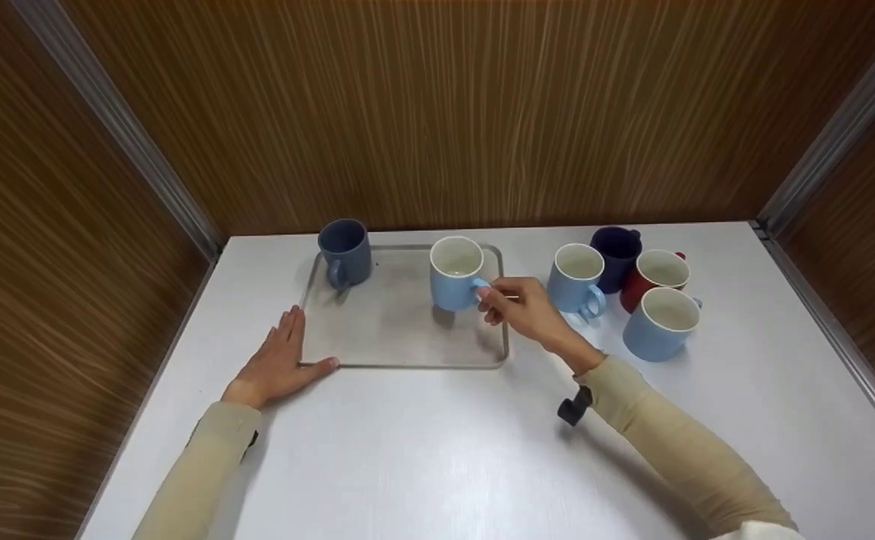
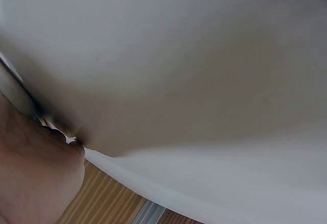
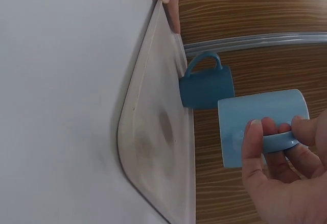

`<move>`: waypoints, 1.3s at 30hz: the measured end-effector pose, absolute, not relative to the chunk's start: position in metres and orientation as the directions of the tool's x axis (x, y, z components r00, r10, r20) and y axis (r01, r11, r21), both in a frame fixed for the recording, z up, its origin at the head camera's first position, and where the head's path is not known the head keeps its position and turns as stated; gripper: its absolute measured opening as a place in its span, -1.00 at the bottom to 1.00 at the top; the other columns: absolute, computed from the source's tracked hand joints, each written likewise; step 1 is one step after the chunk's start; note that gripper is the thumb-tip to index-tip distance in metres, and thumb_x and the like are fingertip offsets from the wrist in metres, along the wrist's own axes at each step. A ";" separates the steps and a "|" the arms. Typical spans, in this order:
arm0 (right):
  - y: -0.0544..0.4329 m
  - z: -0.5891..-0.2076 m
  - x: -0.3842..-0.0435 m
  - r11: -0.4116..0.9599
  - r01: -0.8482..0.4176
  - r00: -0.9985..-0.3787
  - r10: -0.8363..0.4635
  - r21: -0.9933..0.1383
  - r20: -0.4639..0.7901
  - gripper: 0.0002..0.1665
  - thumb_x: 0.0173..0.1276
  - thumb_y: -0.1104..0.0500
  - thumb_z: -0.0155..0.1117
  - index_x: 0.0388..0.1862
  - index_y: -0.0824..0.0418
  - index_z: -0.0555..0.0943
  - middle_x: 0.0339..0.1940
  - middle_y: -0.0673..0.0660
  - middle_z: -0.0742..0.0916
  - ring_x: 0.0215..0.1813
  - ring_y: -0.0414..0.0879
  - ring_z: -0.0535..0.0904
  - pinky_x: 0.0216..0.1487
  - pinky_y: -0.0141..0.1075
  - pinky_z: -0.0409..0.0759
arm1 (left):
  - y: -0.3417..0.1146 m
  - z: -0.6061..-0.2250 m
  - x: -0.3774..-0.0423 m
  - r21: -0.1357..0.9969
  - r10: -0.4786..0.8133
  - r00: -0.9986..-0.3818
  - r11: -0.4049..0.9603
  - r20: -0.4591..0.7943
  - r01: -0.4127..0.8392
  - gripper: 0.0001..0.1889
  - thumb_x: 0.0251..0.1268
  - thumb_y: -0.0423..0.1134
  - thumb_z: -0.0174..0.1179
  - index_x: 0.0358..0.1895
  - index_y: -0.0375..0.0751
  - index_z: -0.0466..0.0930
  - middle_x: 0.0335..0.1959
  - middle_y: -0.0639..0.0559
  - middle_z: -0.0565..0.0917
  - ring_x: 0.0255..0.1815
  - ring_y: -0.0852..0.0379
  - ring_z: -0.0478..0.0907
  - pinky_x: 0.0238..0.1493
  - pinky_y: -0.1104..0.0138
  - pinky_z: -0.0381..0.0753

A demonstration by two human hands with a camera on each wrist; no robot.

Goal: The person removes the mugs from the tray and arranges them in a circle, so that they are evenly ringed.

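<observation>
In the head view my right hand (image 1: 524, 309) grips the handle of a light blue mug (image 1: 454, 289) with a white inside. The right wrist view shows that light blue mug (image 3: 263, 117) upright and apart from the tray, with my right hand's fingers (image 3: 254, 150) curled round its handle. Below it lies the shallow grey tray (image 1: 400, 330). A dark grey-blue mug (image 1: 347, 259) stands on the tray's far left corner. My left hand (image 1: 276, 360) rests with straight fingers against the tray's near left corner, the thumb on its front edge.
Right of the tray, mugs stand grouped: a light blue mug (image 1: 572, 281), a dark navy mug (image 1: 615, 259), a red mug (image 1: 651, 277) and another light blue mug (image 1: 661, 326). The white table (image 1: 407, 450) is bounded by wood-patterned panels (image 1: 437, 112) at the back and sides.
</observation>
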State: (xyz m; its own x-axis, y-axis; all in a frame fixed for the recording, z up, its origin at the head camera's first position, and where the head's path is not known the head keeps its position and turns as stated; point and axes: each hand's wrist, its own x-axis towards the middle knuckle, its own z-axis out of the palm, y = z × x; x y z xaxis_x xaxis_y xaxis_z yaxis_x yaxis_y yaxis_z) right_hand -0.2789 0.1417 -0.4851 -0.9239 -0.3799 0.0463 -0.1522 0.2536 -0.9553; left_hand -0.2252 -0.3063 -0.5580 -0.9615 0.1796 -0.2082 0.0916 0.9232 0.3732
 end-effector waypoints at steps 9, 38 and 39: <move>0.172 -0.484 -0.269 0.337 -0.283 -0.904 -0.407 -0.898 0.132 -0.71 0.65 0.18 0.26 -0.10 0.44 0.74 -0.26 0.37 0.79 -0.33 -0.01 0.74 -0.19 -0.42 0.76 | -0.307 -0.559 -0.226 0.379 0.184 -0.961 0.920 -0.205 0.095 0.35 0.35 0.64 0.00 0.74 -0.38 -0.35 0.79 -0.32 -0.30 0.80 -0.31 -0.33 0.77 -0.17 -0.19; 0.266 -0.496 -0.245 0.580 -0.490 -0.869 -0.386 -0.651 0.311 -0.88 0.63 0.39 0.18 -0.12 0.43 0.64 -0.27 0.26 0.81 -0.35 -0.02 0.78 -0.24 -0.49 0.75 | -0.302 -0.560 -0.229 0.381 0.186 -0.956 0.920 -0.227 0.088 0.38 0.29 0.70 -0.02 0.75 -0.31 -0.41 0.79 -0.28 -0.35 0.81 -0.28 -0.37 0.77 -0.16 -0.20; 0.269 -0.498 -0.245 0.586 -0.498 -0.865 -0.387 -0.638 0.320 -0.88 0.63 0.40 0.18 -0.14 0.42 0.63 -0.29 0.25 0.81 -0.36 -0.03 0.77 -0.26 -0.50 0.74 | -0.302 -0.560 -0.230 0.383 0.187 -0.956 0.919 -0.227 0.089 0.38 0.30 0.69 -0.02 0.75 -0.32 -0.41 0.79 -0.28 -0.35 0.81 -0.29 -0.37 0.77 -0.17 -0.20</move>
State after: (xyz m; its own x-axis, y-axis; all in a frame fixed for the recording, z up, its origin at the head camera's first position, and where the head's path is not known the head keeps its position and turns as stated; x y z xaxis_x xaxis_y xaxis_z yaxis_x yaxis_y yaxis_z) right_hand -0.2449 0.2685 -0.4977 -0.8649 -0.3871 0.3196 -0.4984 0.5865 -0.6385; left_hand -0.2296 -0.3018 -0.5601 -0.9559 0.1869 -0.2266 0.0889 0.9193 0.3834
